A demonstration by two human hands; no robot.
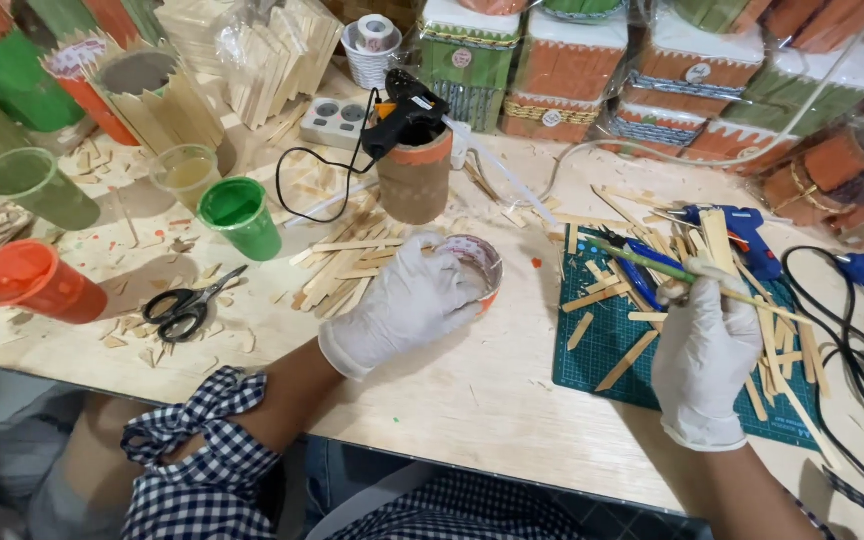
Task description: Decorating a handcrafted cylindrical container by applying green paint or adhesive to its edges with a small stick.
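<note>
**Gloved hands at a craft surface strewn with wooden sticks**

The left hand (404,300), in a white glove, wraps around a small round cup (474,264) with an orange base and a pale rim, its fingers curled over the near side while the cup sits on the wooden surface (472,400) just in front of a tall cork-coloured cylinder (414,180). A black glue gun (402,112) rests on top of that cylinder, its cord looping to a white power strip (334,120).

The right hand (704,355), also gloved, is closed around a thin brush (652,266) with a green handle, held slanted so the tip points left over a green cutting mat (602,350). Flat wooden sticks (642,300) lie scattered across the mat, and more are heaped between the two hands' side of the surface and the cylinder.

To the left stand an orange cup (37,282), a green cup (240,215) and black scissors (190,305). A blue glue gun (742,232) lies beyond the mat, near tangled black cables (852,340).
</note>
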